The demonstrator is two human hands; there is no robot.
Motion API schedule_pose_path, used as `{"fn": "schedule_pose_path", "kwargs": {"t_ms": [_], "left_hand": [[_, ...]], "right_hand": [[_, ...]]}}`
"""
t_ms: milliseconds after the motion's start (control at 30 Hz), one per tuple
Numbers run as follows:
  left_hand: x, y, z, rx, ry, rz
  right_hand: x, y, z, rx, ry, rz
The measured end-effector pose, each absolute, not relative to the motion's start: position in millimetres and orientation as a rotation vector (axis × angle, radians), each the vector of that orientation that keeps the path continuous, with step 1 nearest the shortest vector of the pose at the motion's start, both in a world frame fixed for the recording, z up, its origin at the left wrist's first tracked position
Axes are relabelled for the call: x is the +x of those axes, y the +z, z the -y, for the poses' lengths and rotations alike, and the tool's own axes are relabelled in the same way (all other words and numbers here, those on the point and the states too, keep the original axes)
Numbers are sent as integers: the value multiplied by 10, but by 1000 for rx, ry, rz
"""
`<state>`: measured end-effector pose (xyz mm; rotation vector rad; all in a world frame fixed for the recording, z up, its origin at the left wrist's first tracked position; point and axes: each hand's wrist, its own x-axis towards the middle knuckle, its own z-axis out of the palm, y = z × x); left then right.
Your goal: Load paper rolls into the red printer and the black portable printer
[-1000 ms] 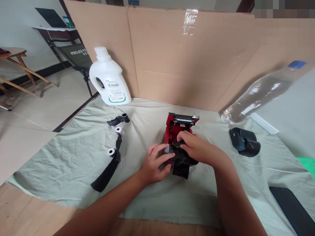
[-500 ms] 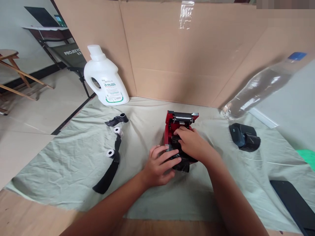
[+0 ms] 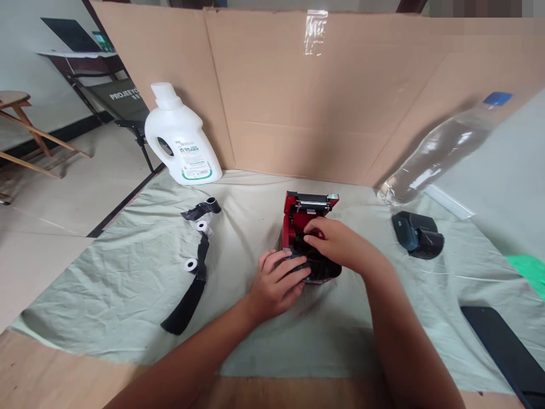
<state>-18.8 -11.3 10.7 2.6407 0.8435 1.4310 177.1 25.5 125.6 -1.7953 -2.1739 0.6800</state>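
Observation:
A red-and-black label printer [image 3: 290,224] stands on the cloth with its lid tilted up, showing the roller [image 3: 313,203]. My left hand [image 3: 276,284] grips the printer's front left edge, fingers laid over the rim and the thumb low at the front. Inside the body is my right hand [image 3: 330,241], its thumb and fingers bent together in the dark hollow. What they pinch, if anything, is hidden. Left of the printer lie a black ribbon roll [image 3: 212,204], white-cored rolls [image 3: 201,226] and a strip of black ribbon [image 3: 184,307].
At the back left stands a white detergent bottle [image 3: 183,142] before the cardboard wall [image 3: 272,85]. A clear bottle with a blue cap [image 3: 443,147] leans at the back right. A small dark device [image 3: 415,234] and a black phone [image 3: 506,346] lie to the right on the cloth [image 3: 247,352].
My right fingers have shifted slightly within the printer. The black film that hung out at its front no longer shows there. My left hand stays on the front edge.

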Motion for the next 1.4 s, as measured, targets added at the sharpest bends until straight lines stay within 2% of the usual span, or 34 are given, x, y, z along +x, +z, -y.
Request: {"fn": "schedule_pose_path", "kwargs": {"t_ms": [67, 167, 233, 433, 800, 1000, 1400], "left_hand": [[-182, 114, 126, 2635, 1443, -844], [-169, 132, 150, 2637, 1456, -843], [-156, 143, 163, 2640, 1468, -858], [-146, 167, 191, 2604, 1567, -837], [-214, 110, 106, 2594, 1722, -903], [-228, 32, -7, 2519, 1458, -1006], [-213, 134, -27, 2496, 1361, -1063]], "right_hand": [[1944, 1390, -207, -1860, 748, 2065], [2125, 1457, -235, -1948, 526, 1750], [2158, 1406, -329, -1841, 429, 1562], [2055, 1145, -519, -1518, 539, 1394], [1920, 363, 112, -1243, 673, 1152], [1889, 252, 68, -1153, 939, 924], [1869, 153, 95, -1172, 924, 976]]}}
